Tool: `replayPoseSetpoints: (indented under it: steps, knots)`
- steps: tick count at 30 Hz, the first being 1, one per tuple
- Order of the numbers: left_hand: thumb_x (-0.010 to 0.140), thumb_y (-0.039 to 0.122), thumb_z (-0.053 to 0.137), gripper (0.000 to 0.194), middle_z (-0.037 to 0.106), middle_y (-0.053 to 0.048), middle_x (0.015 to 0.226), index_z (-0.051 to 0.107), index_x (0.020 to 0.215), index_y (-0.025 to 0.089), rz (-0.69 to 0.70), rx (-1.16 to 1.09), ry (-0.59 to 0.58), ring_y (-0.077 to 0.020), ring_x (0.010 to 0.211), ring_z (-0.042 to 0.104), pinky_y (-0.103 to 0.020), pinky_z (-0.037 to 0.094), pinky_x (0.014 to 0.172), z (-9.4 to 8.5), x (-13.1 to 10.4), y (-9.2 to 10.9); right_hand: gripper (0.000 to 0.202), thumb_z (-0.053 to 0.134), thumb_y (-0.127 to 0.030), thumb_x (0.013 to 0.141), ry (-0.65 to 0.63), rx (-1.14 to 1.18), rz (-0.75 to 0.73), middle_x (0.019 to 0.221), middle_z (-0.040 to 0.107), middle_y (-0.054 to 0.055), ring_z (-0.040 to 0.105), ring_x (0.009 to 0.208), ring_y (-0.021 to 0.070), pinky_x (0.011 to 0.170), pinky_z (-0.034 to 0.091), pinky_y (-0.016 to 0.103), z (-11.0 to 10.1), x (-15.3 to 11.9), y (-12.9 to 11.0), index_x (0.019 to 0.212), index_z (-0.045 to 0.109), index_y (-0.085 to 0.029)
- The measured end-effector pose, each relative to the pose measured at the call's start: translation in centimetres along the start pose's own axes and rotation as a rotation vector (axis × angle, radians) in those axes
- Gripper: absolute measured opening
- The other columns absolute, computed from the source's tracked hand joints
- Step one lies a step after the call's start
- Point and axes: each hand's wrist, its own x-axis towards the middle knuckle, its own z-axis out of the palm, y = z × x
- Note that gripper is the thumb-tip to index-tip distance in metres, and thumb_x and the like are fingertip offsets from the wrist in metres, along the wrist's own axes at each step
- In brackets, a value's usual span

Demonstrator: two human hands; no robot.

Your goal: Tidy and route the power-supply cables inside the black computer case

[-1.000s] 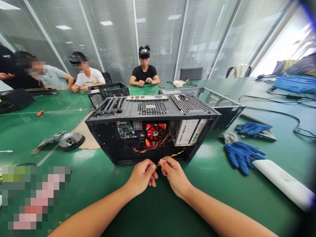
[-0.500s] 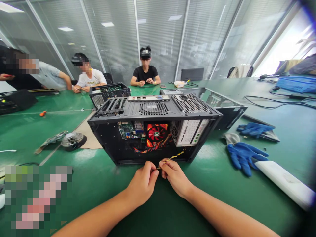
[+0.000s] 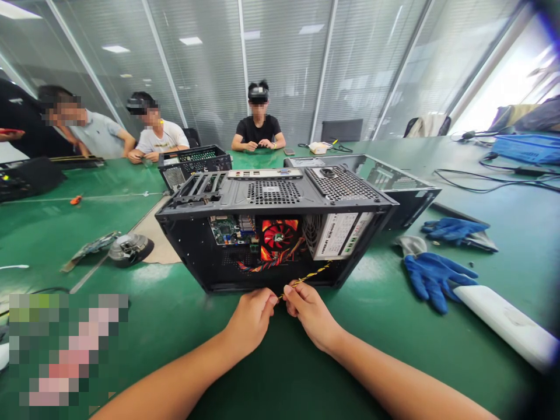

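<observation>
A black computer case (image 3: pixel 275 201) lies on its side before me, its open side facing me. Inside are a red fan (image 3: pixel 278 236), a circuit board (image 3: pixel 227 230) and a white-labelled power supply (image 3: pixel 336 236). From below the power supply a twisted yellow-and-black cable (image 3: pixel 311 275) runs out to my hands. My left hand (image 3: pixel 254 318) pinches it near its end, which the fingers hide. Close beside, my right hand (image 3: pixel 310 312) is closed on the same cable between thumb and fingers. Both hands are just in front of the case's lower edge.
Blue work gloves (image 3: pixel 431 274) and a white bar-shaped object (image 3: pixel 503 324) lie at the right. A round metal part (image 3: pixel 130 249) sits at the left on the green table (image 3: pixel 175 326). More cases stand behind; people sit across the table.
The fingers of my left hand have closed more tightly around the cable, and the hand has shifted slightly. My right hand stays almost where it was.
</observation>
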Motion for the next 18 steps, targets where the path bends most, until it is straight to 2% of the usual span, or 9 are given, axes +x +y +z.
replayPoseSetpoints:
  steps: [3, 6, 9, 15, 18]
  knots:
    - [0.086, 0.034, 0.046, 0.023, 0.056, -0.002, 0.066, 0.061, 0.076, 0.020, 0.018, 0.034, -0.001, -0.0144, 0.062, 0.049, -0.024, 0.035, 0.064, 0.14, -0.09, -0.01, 0.035, 0.053, -0.050, 0.080, 0.004, 0.000, 0.002, 0.049, 0.039, -0.005, 0.032, 0.047, 0.0096, 0.049, 0.025, 0.026, -0.01, 0.01, -0.04, 0.066, 0.051, -0.018]
    - [0.082, 0.033, 0.053, 0.015, 0.061, -0.003, 0.075, 0.060, 0.088, 0.021, 0.042, 0.051, 0.067, -0.0150, 0.068, 0.052, -0.025, 0.036, 0.066, 0.27, -0.25, -0.16, 0.035, 0.053, -0.050, 0.080, 0.012, 0.000, 0.011, 0.048, 0.038, -0.006, 0.032, 0.047, 0.0094, 0.049, 0.025, 0.027, 0.02, 0.01, -0.12, 0.065, 0.052, -0.018]
    - [0.080, 0.034, 0.056, 0.015, 0.060, -0.001, 0.070, 0.057, 0.086, 0.021, 0.011, -0.010, 0.104, -0.0140, 0.063, 0.052, -0.024, 0.036, 0.062, 0.35, -0.42, -0.33, 0.036, 0.054, -0.051, 0.079, 0.013, 0.010, 0.016, 0.046, 0.038, -0.006, 0.031, 0.045, 0.0093, 0.048, 0.024, 0.027, 0.08, -0.05, -0.27, 0.064, 0.052, -0.018]
    - [0.087, 0.039, 0.042, 0.023, 0.057, 0.002, 0.060, 0.051, 0.081, 0.019, -0.089, -0.114, -0.004, -0.0097, 0.047, 0.054, -0.020, 0.038, 0.049, 0.66, -0.37, -0.50, 0.036, 0.055, -0.052, 0.078, 0.000, -0.023, 0.024, 0.048, 0.039, -0.005, 0.033, 0.046, 0.0099, 0.048, 0.025, 0.026, 0.07, -0.21, -0.39, 0.065, 0.053, -0.018]
    - [0.087, 0.045, 0.039, 0.029, 0.055, 0.003, 0.055, 0.047, 0.080, 0.018, -0.219, -0.256, -0.060, -0.0108, 0.041, 0.055, -0.019, 0.037, 0.040, 0.89, -0.11, -0.52, 0.035, 0.053, -0.051, 0.079, -0.005, -0.038, 0.004, 0.049, 0.039, -0.005, 0.033, 0.047, 0.0102, 0.048, 0.026, 0.026, 0.02, -0.25, -0.36, 0.066, 0.053, -0.018]
